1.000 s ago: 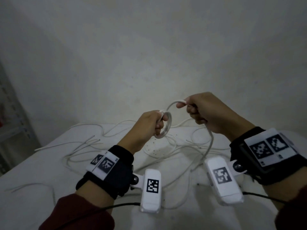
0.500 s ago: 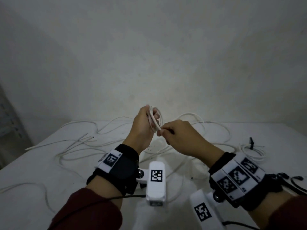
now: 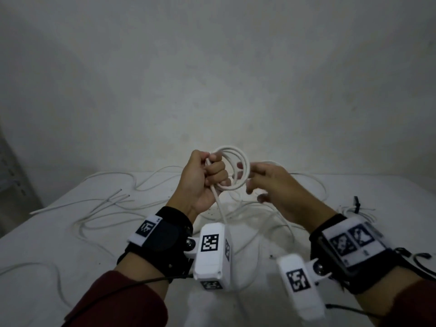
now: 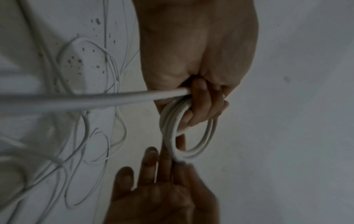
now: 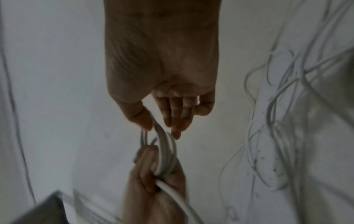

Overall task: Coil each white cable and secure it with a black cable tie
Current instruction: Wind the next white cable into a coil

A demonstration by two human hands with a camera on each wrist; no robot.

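My left hand is raised above the table and grips a small coil of white cable in its fist. The left wrist view shows its fingers curled round the coil. The cable's free length hangs from the fist down to the table. My right hand is just right of the coil with its fingers spread. In the right wrist view its fingertips touch the coil's far side without closing on it. A black cable tie sits on a coiled cable at the table's right.
Several loose white cables sprawl over the white table. A white oval object with dark specks lies among them under my hands. A metal shelf stands at the left edge. A plain wall rises behind.
My right hand carried another loop of cable over to the left hand, then let go and opened. The coil in my left fist has gained a turn.
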